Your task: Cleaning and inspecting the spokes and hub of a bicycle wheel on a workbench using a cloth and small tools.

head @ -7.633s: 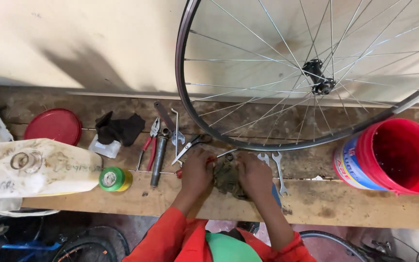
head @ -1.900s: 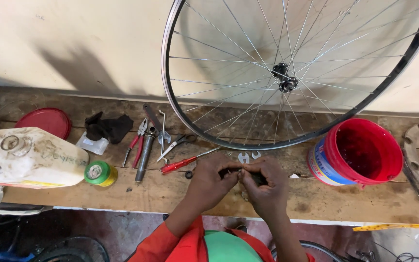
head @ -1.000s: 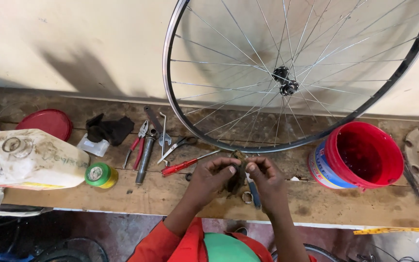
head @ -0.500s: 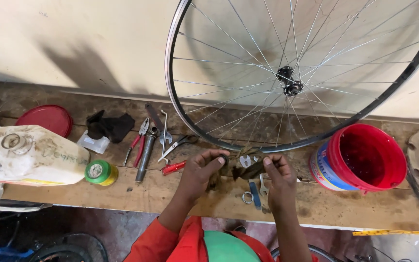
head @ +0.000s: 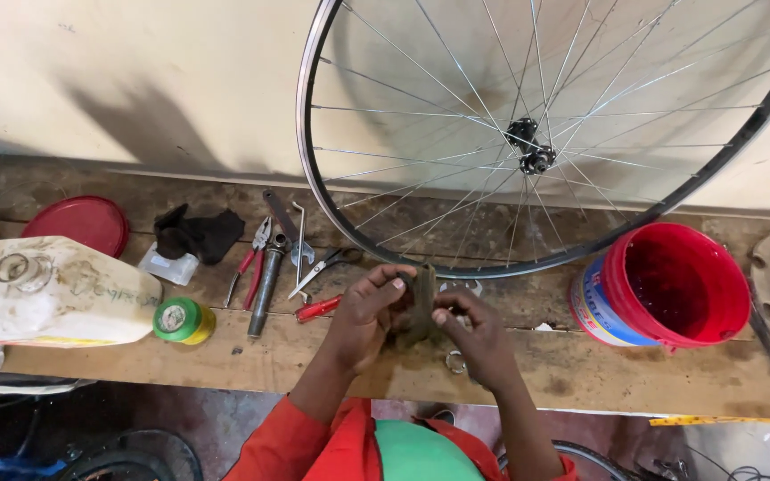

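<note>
Both hands sit at 6 o'clock of the wheel (head: 545,134), just over the front edge of the wooden counter (head: 225,356). Left hand (head: 363,312) and right hand (head: 479,334) each have fingers pinching a dark greasy rag (head: 420,303), held upright btwn them; can't tell if a small part is wrapped inside.

Risks, as I judge:
- Rag is oily, so grip could slip and it drops off the counter edge.
- Wheel only leans on the wall at 12; an elbow bump could roll it.
- Red bucket (head: 670,285) at 3 o'clock could tip.

Count: 1 wheel, 1 bucket, 1 red lid (head: 82,223), 1 green tape roll (head: 178,319), 1 white jug (head: 46,303), approx. 5 hand tools (head: 269,267).
</note>
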